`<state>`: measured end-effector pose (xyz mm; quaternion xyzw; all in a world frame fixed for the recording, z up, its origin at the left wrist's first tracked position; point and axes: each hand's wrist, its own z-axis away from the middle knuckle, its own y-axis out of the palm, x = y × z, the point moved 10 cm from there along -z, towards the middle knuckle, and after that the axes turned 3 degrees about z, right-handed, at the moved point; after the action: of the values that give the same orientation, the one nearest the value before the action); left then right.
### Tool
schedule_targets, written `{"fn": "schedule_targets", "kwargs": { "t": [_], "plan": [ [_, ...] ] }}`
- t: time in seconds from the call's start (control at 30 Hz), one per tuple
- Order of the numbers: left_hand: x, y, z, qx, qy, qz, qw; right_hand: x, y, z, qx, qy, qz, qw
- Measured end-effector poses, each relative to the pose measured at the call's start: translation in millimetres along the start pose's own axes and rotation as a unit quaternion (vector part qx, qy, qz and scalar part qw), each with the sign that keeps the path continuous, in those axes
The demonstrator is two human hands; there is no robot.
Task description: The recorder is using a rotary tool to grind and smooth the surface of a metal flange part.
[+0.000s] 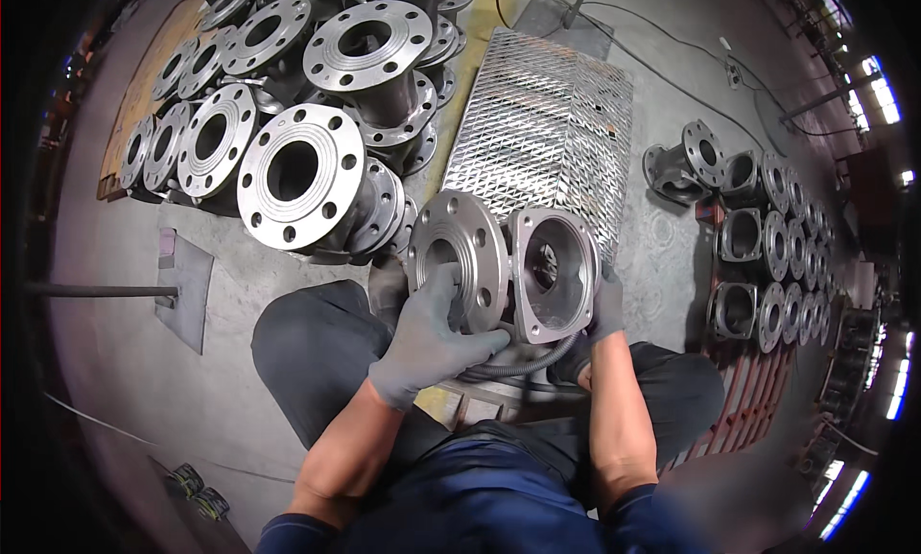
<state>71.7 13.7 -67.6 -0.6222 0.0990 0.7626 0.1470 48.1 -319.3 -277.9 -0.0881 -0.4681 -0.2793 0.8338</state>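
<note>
Between my knees I hold a grey cast-metal valve body (494,257) with both gloved hands. Its round bolt-hole flange (477,266) faces left, and a squarish flange with a wide opening (518,276) faces up toward me. My left hand (429,329), in a grey glove, grips the round flange; its fingers reach into the bore and the thumb lies along the lower rim. On the opposite side, my right hand (608,300) wraps the squarish end, its fingers mostly hidden behind the metal. A dark ribbed hose (526,369) curves just below the casting.
A silver patterned metal plate (537,122) lies ahead. Several flanged castings (293,170) are piled at the left on a wooden board. More valve bodies (739,233) stand in rows at the right on a reddish slatted pallet (734,400). A black cable (662,79) crosses the floor.
</note>
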Motion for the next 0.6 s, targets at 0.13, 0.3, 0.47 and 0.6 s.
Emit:
{"fn": "schedule_targets", "kwargs": {
  "t": [0.13, 0.3, 0.47, 0.6],
  "plan": [
    [-7.6, 4.4, 16.6, -0.003, -0.017, -0.001, 1.000, 62.1, -17.7, 36.4, -0.079, -0.155, 0.279, 0.944],
    [1.3, 4.7, 29.4, -0.047, -0.009, -0.117, 0.992, 163.2, 28.5, 149.1, 0.025, -0.132, 0.259, 0.957],
    [-1.0, 11.5, 33.3, -0.075, 0.033, -0.153, 0.985, 201.8, 84.3, 240.5, 0.174, -0.311, 0.442, 0.823],
    [-2.7, 24.5, 35.9, -0.085, 0.053, -0.126, 0.987, 199.5, 114.0, 281.0, 0.236, -0.322, 0.515, 0.758]
  ]
}}
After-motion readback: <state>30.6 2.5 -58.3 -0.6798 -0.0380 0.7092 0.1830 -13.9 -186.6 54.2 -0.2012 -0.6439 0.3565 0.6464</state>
